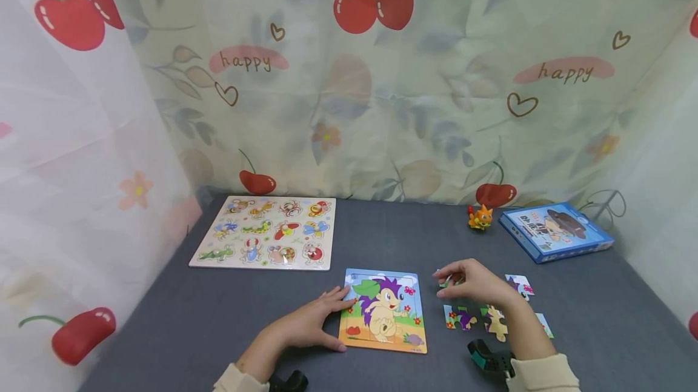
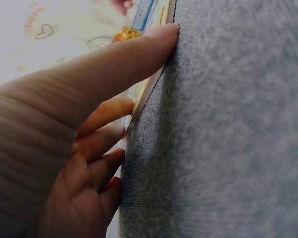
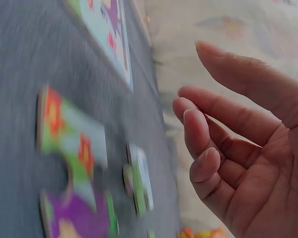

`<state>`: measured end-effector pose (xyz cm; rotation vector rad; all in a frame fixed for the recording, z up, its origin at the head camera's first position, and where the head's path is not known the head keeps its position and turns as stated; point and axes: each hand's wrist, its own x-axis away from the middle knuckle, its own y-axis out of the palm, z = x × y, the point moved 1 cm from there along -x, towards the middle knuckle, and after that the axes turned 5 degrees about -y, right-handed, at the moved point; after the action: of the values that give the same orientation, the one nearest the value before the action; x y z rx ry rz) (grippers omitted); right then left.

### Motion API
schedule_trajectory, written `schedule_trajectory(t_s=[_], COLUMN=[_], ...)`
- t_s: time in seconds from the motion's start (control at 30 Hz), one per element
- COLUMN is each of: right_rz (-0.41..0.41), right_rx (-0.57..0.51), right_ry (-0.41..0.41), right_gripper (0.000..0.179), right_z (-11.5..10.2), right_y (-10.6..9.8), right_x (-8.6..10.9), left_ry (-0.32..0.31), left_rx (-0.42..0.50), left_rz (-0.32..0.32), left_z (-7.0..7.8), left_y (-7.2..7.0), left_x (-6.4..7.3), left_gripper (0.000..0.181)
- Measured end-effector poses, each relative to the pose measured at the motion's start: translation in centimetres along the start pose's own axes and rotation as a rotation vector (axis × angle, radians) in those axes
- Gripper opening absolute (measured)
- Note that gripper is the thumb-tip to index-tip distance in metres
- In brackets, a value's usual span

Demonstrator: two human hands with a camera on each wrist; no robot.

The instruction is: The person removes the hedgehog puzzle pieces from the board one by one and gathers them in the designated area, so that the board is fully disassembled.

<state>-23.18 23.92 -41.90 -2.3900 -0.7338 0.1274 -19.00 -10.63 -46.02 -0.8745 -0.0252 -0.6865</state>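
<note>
A square hedgehog puzzle board (image 1: 383, 313) lies on the grey table. My left hand (image 1: 315, 321) rests against its left side, with the fingertips on the edge and the thumb at the lower left corner. The left wrist view shows the thumb (image 2: 139, 57) along the board's rim. To the right, my right hand (image 1: 477, 283) hovers over loose jigsaw pieces (image 1: 460, 318), its fingers loosely bent with nothing between them. In the right wrist view, a red-flowered piece (image 3: 82, 134) and a smaller piece (image 3: 140, 176) lie below the hand. The hand and forearm partly cover several pieces.
An insect puzzle board (image 1: 267, 233) lies at the back left. Farther right stand a small orange toy figure (image 1: 480, 217) and a blue box (image 1: 556, 231). A cherry-printed cloth (image 1: 425, 107) hangs behind the table.
</note>
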Motion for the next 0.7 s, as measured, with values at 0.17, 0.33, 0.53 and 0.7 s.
schedule_trajectory(t_s=[0.17, 0.33, 0.53, 0.7], right_rz=[-0.016, -0.033, -0.072, -0.107], right_rx=[-0.006, -0.047, -0.09, -0.107], right_ry=[-0.033, -0.058, -0.105, -0.14], right_gripper=[0.041, 0.038, 0.038, 0.035], right_z=[-1.0, -2.0, -3.2, -3.8], right_y=[1.3, 2.7, 4.2, 5.7], right_x=[-1.6, -2.9, -4.2, -5.3], left_ry=[0.007, 0.014, 0.001, 0.014], left_rx=[-0.002, -0.004, 0.002, -0.001], left_rz=[0.002, 0.005, -0.003, 0.004], left_z=[0.1, 0.0, 0.0, -0.1], left_y=[0.0, 0.0, 0.0, -0.1], left_x=[0.0, 0.0, 0.0, 0.0], left_gripper=[0.079, 0.079, 0.078, 0.078])
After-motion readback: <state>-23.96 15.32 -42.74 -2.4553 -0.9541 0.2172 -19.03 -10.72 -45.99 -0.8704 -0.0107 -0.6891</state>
